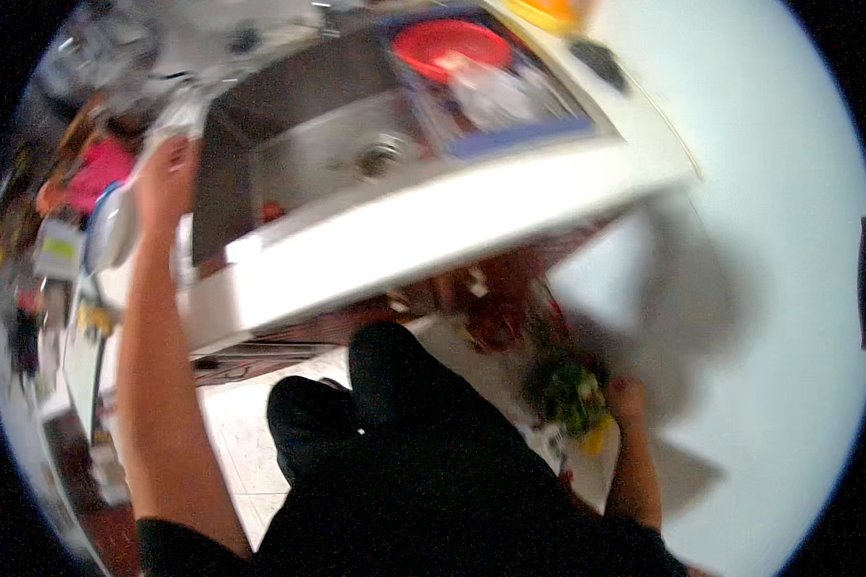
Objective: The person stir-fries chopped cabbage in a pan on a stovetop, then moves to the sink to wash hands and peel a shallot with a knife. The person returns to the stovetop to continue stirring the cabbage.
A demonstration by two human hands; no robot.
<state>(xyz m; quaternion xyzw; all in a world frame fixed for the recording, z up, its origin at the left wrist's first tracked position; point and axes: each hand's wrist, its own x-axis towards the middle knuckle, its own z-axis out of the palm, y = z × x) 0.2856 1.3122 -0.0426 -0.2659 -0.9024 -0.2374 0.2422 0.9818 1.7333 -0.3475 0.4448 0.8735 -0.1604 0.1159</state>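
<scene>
The picture is badly smeared by motion. My left hand [167, 173] reaches forward to the counter at the left edge of the sink [310, 159]. Beside its wrist stands a round white vessel with a blue rim [112, 223]; blur hides whether the fingers hold anything. Low on the right, my right hand [626, 398] is down by the wall, below counter height. It is right at a bunch of leafy greens [576, 393] with a yellow item [596, 435] under it. Whether the fingers grip these I cannot make out.
A blue-edged bin [523, 137] in the sink's right side contains a red basin [451, 45] and whitish plastic. Bright pink cloth [99, 173] lies on the cluttered left counter. Reddish bags [494, 317] sit under the counter edge. A pale wall [779, 216] bounds the right.
</scene>
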